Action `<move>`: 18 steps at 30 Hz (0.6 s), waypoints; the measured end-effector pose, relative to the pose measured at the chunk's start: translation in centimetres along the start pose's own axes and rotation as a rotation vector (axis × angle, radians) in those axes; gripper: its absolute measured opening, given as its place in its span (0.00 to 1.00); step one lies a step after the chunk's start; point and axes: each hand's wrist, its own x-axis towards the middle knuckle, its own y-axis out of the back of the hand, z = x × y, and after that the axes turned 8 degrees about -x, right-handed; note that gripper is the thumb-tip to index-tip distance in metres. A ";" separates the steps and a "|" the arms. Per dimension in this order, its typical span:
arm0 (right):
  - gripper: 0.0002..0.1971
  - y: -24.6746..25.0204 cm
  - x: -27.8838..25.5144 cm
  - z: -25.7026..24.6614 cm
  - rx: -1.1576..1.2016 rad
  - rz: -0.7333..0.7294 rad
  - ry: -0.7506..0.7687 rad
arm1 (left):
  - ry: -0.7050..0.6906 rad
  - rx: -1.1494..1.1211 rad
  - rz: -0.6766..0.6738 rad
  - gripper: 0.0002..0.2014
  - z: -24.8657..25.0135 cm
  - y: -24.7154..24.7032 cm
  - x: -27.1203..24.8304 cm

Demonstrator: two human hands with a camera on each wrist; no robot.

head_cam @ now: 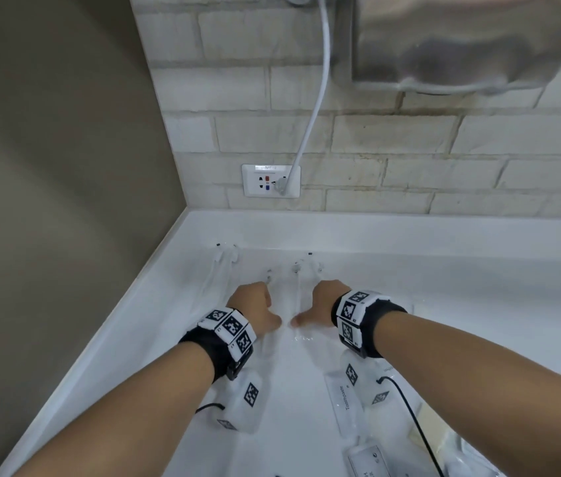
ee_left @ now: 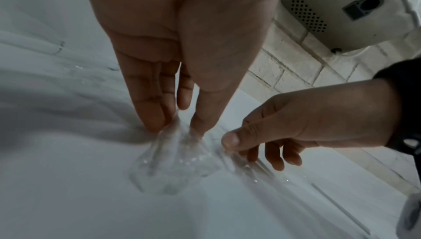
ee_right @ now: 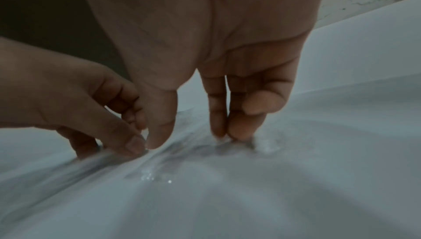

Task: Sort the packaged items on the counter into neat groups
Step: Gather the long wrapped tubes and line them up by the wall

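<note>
Both hands are low on the white counter (head_cam: pixel 444 304), side by side. Between them lie clear plastic packets (head_cam: pixel 289 294) that are hard to tell apart. In the left wrist view my left hand (ee_left: pixel 177 125) pinches the gathered top of one clear packet (ee_left: pixel 173 167) between thumb and fingers. My right hand (ee_right: pixel 193 138) sets thumb and fingertips down on a second clear wrapper (ee_right: pixel 205 154) and pinches it. From the head view, the left hand (head_cam: pixel 255 304) and right hand (head_cam: pixel 320 304) nearly touch at the thumbs, and the fingertips are hidden.
More clear packets (head_cam: pixel 224 256) lie at the back left. A white toothpaste box (head_cam: pixel 344 404) and other wrapped items (head_cam: pixel 244 401) sit near me under my wrists. Behind are a brick wall, a socket (head_cam: pixel 271 180) with a cable (head_cam: pixel 310 115), and a steel unit (head_cam: pixel 461 43).
</note>
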 end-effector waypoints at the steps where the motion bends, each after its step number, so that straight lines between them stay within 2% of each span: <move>1: 0.30 -0.1 -0.2 0.0 0.019 0.008 0.001 | 0.015 -0.024 0.010 0.14 0.0 0.0 0.0; 4: 0.39 -0.6 -0.4 -0.6 0.083 0.049 -0.005 | 0.025 -0.100 0.062 0.14 0.4 0.0 -0.2; 6: 0.41 -1.0 -0.2 -1.1 0.117 0.079 -0.012 | 0.028 -0.129 0.094 0.13 0.4 -0.1 -0.3; 7: 0.39 -1.1 -0.2 -1.3 0.130 0.079 -0.011 | 0.034 -0.132 0.100 0.12 0.4 -0.1 -0.4; 11: 0.17 -1.0 -0.6 -1.6 0.152 0.034 -0.019 | 0.035 -0.070 0.065 0.09 0.2 0.1 -0.8; 12: 0.15 -1.0 -0.6 -1.6 0.147 0.019 -0.031 | 0.032 -0.052 0.063 0.10 0.1 0.1 -0.9; 15: 0.14 -0.8 -0.6 -1.9 0.130 0.008 -0.064 | 0.027 -0.060 0.052 0.08 0.0 -0.3 -1.4; 18: 0.14 -0.4 -0.6 -2.1 0.187 0.020 -0.079 | 0.015 -0.065 0.010 0.14 -0.4 -0.5 -1.2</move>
